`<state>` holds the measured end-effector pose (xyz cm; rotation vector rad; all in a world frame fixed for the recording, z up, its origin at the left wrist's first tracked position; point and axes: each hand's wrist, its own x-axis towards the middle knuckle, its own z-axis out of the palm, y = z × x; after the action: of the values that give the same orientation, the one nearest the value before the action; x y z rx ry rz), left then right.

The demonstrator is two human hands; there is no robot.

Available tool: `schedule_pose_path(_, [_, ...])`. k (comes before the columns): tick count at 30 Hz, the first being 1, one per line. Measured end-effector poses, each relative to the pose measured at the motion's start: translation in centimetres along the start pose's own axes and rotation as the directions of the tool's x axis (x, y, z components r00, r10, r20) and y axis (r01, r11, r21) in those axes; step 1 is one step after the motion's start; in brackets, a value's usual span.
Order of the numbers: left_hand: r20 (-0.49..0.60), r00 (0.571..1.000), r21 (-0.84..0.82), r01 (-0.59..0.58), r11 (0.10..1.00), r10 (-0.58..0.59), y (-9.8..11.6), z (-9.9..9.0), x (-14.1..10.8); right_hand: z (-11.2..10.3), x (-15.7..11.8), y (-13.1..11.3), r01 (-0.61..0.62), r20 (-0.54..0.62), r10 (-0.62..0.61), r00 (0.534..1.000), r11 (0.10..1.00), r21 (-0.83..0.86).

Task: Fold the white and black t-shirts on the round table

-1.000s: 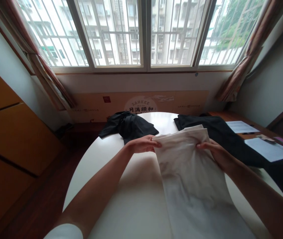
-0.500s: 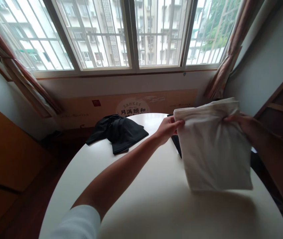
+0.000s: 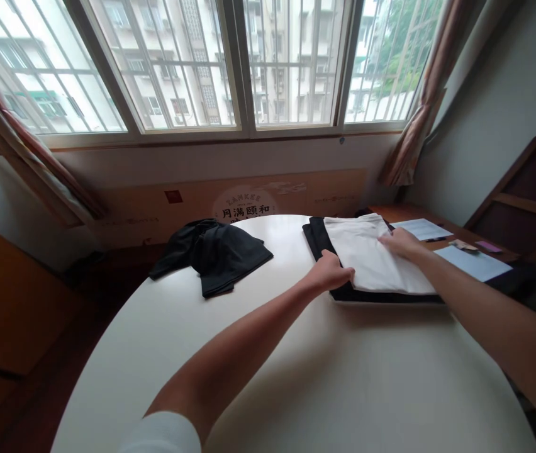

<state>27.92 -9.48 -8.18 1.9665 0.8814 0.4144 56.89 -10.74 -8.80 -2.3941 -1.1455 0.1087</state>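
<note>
A folded white garment (image 3: 367, 255) lies flat on top of a stack of folded black clothes (image 3: 318, 238) at the table's far right. My left hand (image 3: 331, 272) is closed on the white garment's near left edge, thumb on top. On its right side, my right hand (image 3: 402, 243) pinches the cloth, with some fingers hidden from view. Black fabric shows past the white piece along the left and front. To the left, a crumpled black garment (image 3: 230, 255) rests near the table's far edge.
The round white table (image 3: 258, 377) fills the foreground. Beyond its right side, a brown wooden surface (image 3: 442, 220) carries white papers (image 3: 475, 263) and small items. A barred window (image 3: 244, 63) with curtains (image 3: 419, 135) stands behind, and an orange cabinet (image 3: 8, 302) is at left.
Both hands have lowered the white garment from above the table onto the black stack, and it now lies flat. The papers on the right have come into view. The crumpled black garment stays put.
</note>
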Motion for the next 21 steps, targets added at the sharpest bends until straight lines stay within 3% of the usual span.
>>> schedule_pose_path(2, [0.025, 1.0, 0.117, -0.013, 0.993, 0.01, 0.2, 0.4, -2.2, 0.4, -0.6, -0.7, -0.033, -0.047, 0.03, 0.998, 0.996, -0.082])
schedule_pose_path(4, [0.026, 0.991, 0.245, -0.136, 0.96, 0.134, 0.2, 0.6, -4.2, 0.4, -1.6, -2.2, -0.028, -0.073, 0.018, 0.997, 0.989, -0.143])
schedule_pose_path(8, [0.11, 0.889, 0.508, -0.435, 0.744, 0.444, -1.8, 0.0, -8.6, 1.4, -5.0, -5.7, 0.2, -0.037, -0.212, 0.977, 0.956, -0.214])
schedule_pose_path(10, [0.16, 0.855, 0.55, -0.492, 0.674, 0.493, -3.6, -1.1, -10.9, 3.0, -7.3, -6.7, 0.302, 0.015, -0.308, 0.951, 0.921, -0.246])
schedule_pose_path(11, [0.168, 0.86, 0.562, -0.485, 0.67, 0.481, -4.5, -1.8, -12.0, 3.9, -8.4, -7.0, 0.33, 0.041, -0.331, 0.943, 0.906, -0.263])
schedule_pose_path(14, [0.114, 0.918, 0.615, -0.365, 0.699, 0.379, -7.0, -4.9, -14.5, 6.4, -10.6, -6.8, 0.366, 0.082, -0.359, 0.93, 0.878, -0.307])
schedule_pose_path(16, [-0.023, 0.945, 0.669, -0.227, 0.708, 0.326, -8.5, -7.6, -15.1, 7.2, -11.1, -6.4, 0.382, 0.066, -0.382, 0.922, 0.867, -0.321])
schedule_pose_path(19, [-0.325, 0.914, 0.735, 0.084, 0.673, 0.242, -10.6, -11.9, -14.7, 7.5, -11.0, -5.9, 0.389, 0.039, -0.399, 0.916, 0.861, -0.327])
schedule_pose_path(21, [-0.444, 0.885, 0.723, 0.259, 0.641, 0.143, -11.7, -14.2, -14.2, 7.5, -10.8, -5.7, 0.394, 0.028, -0.408, 0.912, 0.857, -0.333])
